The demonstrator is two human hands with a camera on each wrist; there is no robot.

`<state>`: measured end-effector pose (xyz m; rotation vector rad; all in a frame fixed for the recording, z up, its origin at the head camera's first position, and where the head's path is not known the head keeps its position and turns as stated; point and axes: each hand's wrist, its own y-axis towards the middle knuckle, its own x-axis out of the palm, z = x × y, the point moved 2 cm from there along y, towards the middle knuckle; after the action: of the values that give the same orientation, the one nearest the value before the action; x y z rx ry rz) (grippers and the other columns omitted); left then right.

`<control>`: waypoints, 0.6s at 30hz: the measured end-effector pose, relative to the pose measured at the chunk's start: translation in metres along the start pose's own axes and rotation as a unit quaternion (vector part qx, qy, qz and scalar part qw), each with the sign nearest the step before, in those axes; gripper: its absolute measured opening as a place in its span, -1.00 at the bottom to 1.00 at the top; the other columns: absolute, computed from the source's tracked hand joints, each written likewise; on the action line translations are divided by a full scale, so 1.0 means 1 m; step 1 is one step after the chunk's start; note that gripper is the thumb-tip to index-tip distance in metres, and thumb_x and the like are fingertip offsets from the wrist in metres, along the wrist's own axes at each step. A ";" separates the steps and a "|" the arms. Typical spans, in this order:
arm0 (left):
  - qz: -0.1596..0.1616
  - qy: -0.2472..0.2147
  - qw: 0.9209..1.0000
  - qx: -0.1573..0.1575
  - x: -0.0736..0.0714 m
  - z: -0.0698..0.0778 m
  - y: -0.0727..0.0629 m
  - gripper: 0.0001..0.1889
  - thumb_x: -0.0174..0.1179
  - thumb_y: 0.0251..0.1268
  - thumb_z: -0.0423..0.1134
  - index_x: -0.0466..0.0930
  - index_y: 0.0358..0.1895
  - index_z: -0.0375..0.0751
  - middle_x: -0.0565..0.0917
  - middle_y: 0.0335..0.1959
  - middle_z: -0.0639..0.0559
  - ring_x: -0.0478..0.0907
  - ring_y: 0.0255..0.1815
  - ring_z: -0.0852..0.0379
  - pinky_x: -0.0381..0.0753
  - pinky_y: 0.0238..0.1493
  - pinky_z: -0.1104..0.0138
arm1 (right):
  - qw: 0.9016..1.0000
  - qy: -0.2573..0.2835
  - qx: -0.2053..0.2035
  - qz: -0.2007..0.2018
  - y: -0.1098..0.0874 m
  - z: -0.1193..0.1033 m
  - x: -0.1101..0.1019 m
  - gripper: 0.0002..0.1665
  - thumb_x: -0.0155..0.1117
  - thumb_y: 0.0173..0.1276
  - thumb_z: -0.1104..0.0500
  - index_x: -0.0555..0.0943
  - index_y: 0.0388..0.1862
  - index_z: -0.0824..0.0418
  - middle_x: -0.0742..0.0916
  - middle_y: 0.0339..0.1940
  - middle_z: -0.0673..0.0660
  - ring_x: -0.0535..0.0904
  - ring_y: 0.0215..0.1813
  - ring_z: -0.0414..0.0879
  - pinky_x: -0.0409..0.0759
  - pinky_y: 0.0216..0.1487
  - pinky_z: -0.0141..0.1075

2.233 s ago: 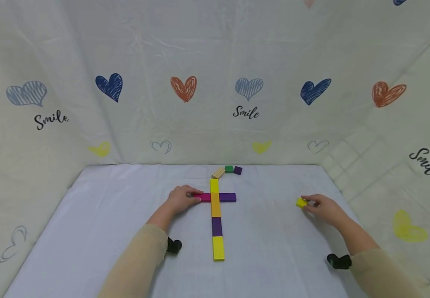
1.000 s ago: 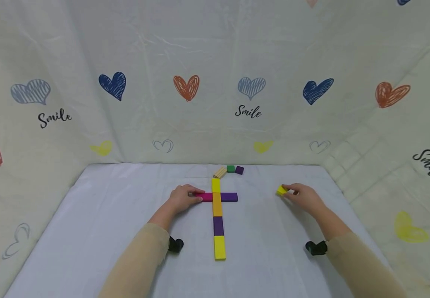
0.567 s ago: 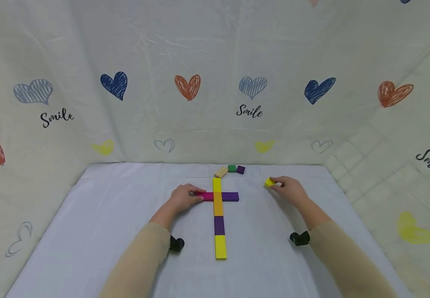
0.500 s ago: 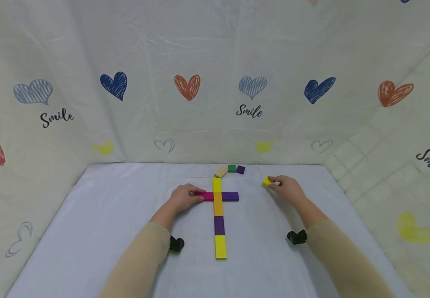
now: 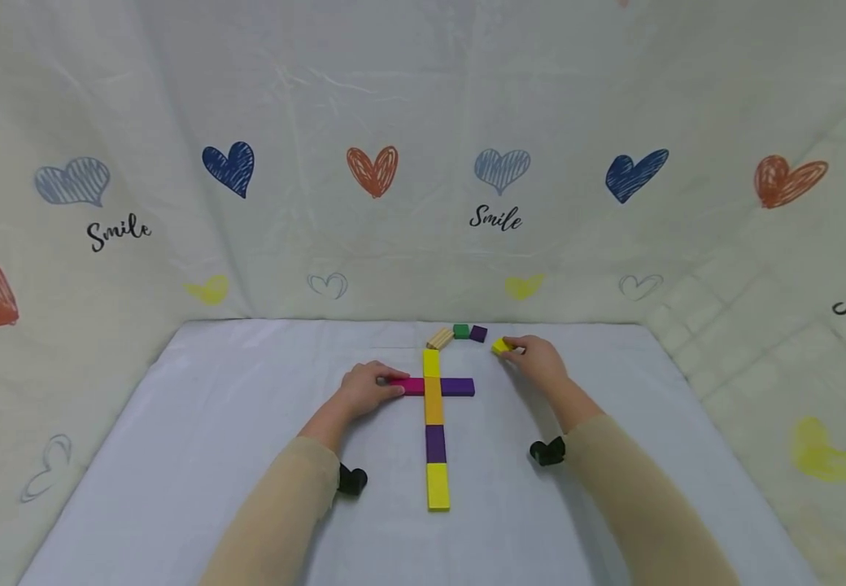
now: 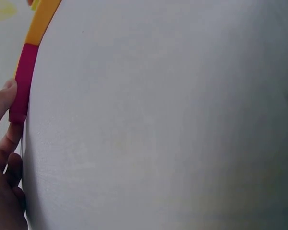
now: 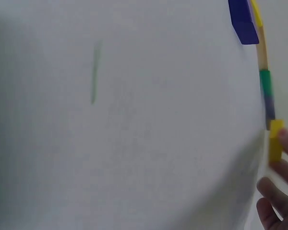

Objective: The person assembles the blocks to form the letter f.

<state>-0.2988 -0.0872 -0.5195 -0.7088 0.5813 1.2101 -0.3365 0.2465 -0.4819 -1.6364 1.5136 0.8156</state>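
Observation:
Wooden blocks form a cross on the white cloth. Its left arm is a magenta block (image 5: 414,387), whose outer end my left hand (image 5: 366,389) pinches between thumb and finger. Orange (image 5: 433,401) sits at the crossing, with a purple block (image 5: 458,387) to its right and a yellow block (image 5: 431,363) above. From the top curve a plain wood block (image 5: 440,338), a green block (image 5: 461,331) and a small dark purple block (image 5: 478,334). Just right of that last one, my right hand (image 5: 540,362) pinches another yellow block (image 7: 276,141) by its side.
Below the crossing, the upright runs on through a dark purple block (image 5: 435,443) to a yellow block (image 5: 438,487). A white curtain (image 5: 423,244) printed with hearts rises behind the table's back edge. Black wrist cameras (image 5: 549,452) stick out beside both sleeves.
The right hand has carried its yellow block leftward and toward the back, from the table's right side to beside the small dark purple block. The left hand stays on the magenta block.

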 end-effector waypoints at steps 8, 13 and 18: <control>-0.003 -0.001 1.000 -0.002 -0.001 0.003 -0.002 -0.70 0.32 0.27 0.07 0.70 0.08 0.39 0.57 0.15 0.07 0.33 0.20 -0.06 0.41 0.20 -0.03 | 1.000 -0.004 0.016 -0.001 0.006 -0.011 0.009 -0.55 0.22 0.48 0.06 0.57 0.30 0.11 0.55 0.34 0.24 0.31 0.43 0.27 0.22 0.41 0.14; -0.004 0.002 1.000 0.000 -0.002 0.004 -0.003 -0.70 0.32 0.27 0.08 0.70 0.08 0.39 0.58 0.13 0.08 0.33 0.18 -0.05 0.41 0.18 -0.01 | 1.000 -0.017 0.014 0.007 0.011 -0.014 0.013 -0.57 0.23 0.47 0.07 0.60 0.26 0.13 0.59 0.30 0.23 0.37 0.38 0.24 0.27 0.39 0.11; -0.006 0.001 1.000 0.001 -0.002 0.004 -0.002 -0.70 0.32 0.27 0.08 0.70 0.07 0.39 0.58 0.14 0.08 0.33 0.18 -0.05 0.39 0.18 -0.02 | 1.000 -0.006 0.027 0.013 0.016 -0.011 0.019 -0.56 0.24 0.47 0.03 0.60 0.26 0.13 0.59 0.29 0.22 0.39 0.36 0.21 0.29 0.38 0.09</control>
<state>-0.2970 -0.0864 -0.5151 -0.7103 0.5795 1.1984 -0.3512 0.2273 -0.4943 -1.5716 1.5391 0.7904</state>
